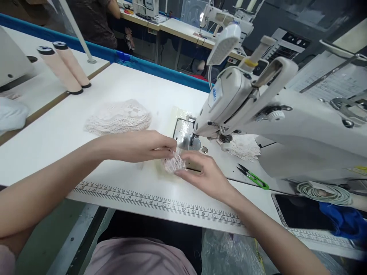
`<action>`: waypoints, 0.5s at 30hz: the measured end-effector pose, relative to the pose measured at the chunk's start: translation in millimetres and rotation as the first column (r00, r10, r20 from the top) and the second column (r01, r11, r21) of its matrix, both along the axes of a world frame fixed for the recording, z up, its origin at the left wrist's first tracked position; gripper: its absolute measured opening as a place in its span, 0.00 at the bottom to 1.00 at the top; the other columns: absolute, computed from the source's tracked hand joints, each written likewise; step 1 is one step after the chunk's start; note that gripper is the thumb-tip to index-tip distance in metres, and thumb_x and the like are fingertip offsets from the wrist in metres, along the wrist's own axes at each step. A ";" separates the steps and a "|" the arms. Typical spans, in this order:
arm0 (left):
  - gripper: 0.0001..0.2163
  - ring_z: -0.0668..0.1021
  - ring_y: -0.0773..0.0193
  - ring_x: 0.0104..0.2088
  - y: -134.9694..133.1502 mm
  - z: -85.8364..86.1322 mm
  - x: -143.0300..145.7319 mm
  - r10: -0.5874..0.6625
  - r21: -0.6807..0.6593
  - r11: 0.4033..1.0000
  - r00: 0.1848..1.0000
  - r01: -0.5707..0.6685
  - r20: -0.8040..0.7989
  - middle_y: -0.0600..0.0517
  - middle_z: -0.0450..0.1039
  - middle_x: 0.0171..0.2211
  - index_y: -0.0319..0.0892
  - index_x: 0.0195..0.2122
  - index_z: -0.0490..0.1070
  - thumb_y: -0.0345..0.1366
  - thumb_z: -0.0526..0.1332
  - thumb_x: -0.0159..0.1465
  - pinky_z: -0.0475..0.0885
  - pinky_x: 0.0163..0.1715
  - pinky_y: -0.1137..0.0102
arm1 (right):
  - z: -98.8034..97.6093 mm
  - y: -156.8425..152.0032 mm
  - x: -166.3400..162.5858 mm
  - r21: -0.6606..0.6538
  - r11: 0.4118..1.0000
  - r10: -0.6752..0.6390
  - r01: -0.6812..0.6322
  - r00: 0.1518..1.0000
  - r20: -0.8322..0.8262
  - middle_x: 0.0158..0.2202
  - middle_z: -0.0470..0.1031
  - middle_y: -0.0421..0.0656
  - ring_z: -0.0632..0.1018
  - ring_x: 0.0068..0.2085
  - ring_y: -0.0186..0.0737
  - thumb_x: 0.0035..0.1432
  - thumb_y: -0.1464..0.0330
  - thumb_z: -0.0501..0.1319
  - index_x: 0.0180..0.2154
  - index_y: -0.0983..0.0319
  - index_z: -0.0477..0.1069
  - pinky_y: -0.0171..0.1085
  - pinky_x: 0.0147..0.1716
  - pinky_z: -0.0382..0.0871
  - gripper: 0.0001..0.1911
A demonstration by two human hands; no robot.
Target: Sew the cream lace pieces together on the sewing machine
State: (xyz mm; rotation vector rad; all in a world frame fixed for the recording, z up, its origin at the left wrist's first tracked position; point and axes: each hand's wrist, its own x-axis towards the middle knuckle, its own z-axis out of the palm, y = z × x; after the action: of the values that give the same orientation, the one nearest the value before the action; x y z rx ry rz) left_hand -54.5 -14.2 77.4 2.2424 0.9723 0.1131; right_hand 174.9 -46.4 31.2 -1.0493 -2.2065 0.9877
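A small gathered piece of pale pink lace (174,163) is pinched between my two hands, just in front of the sewing machine's needle plate (183,134). My left hand (143,146) grips its upper left part with thumb and fingers together. On its right side, the thumb and fingers of my right hand (202,172) close on the edge. The sewing machine (226,99) stands right behind, its presser foot close to the lace. A stack of lace pieces (122,116) lies beyond my left wrist.
More lace (243,147) lies under the machine arm. Green thread snips (254,177), a phone (301,212), a coil of pale cord (323,193) and blue cloth (345,219) lie right. Two thread cones (64,67) stand back left. A ruler tape (160,202) lines the front edge. Another person (91,23) sits beyond.
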 end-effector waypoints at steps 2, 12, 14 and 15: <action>0.11 0.71 0.68 0.22 -2.9 8.0 -9.3 0.002 -0.070 0.998 0.998 0.003 0.066 0.56 0.70 0.25 0.46 0.32 0.71 0.41 0.53 0.69 0.60 0.19 0.74 | 10.8 -0.4 -13.9 -0.257 0.966 -0.006 -0.032 0.989 -0.145 0.31 0.77 0.40 0.77 0.33 0.36 0.60 0.57 0.63 0.32 0.60 0.75 0.37 0.34 0.72 0.13; 0.11 0.76 0.65 0.29 -38.5 -26.3 -113.6 0.481 -0.421 0.853 0.776 -0.309 0.407 0.53 0.74 0.30 0.44 0.31 0.69 0.45 0.62 0.63 0.72 0.29 0.70 | 37.8 22.9 -72.5 -0.431 0.897 -0.006 -0.098 0.972 -0.233 0.28 0.78 0.41 0.74 0.27 0.33 0.54 0.56 0.67 0.32 0.59 0.81 0.34 0.25 0.69 0.13; 0.12 0.75 0.66 0.27 -26.7 -22.0 -129.5 0.599 -0.339 0.801 0.656 -0.494 0.460 0.51 0.74 0.29 0.44 0.32 0.69 0.47 0.60 0.65 0.71 0.27 0.70 | 34.6 38.0 -92.8 -0.362 0.929 -0.022 -0.078 0.964 -0.266 0.30 0.78 0.41 0.74 0.29 0.33 0.54 0.57 0.66 0.33 0.59 0.81 0.34 0.28 0.70 0.13; 0.13 0.75 0.65 0.27 -15.8 -19.0 -134.8 0.623 -0.276 0.777 0.634 -0.565 0.458 0.50 0.75 0.30 0.43 0.33 0.69 0.49 0.60 0.64 0.70 0.26 0.70 | 31.8 47.4 -103.7 -0.313 0.948 -0.034 -0.060 0.957 -0.289 0.31 0.78 0.41 0.75 0.30 0.34 0.55 0.57 0.65 0.33 0.59 0.80 0.34 0.29 0.71 0.13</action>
State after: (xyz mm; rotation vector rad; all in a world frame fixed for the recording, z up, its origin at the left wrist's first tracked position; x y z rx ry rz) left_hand -189.2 -30.0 58.5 1.5502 1.3163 0.9112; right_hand 71.3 1.0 63.0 -0.9508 -1.8551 1.4420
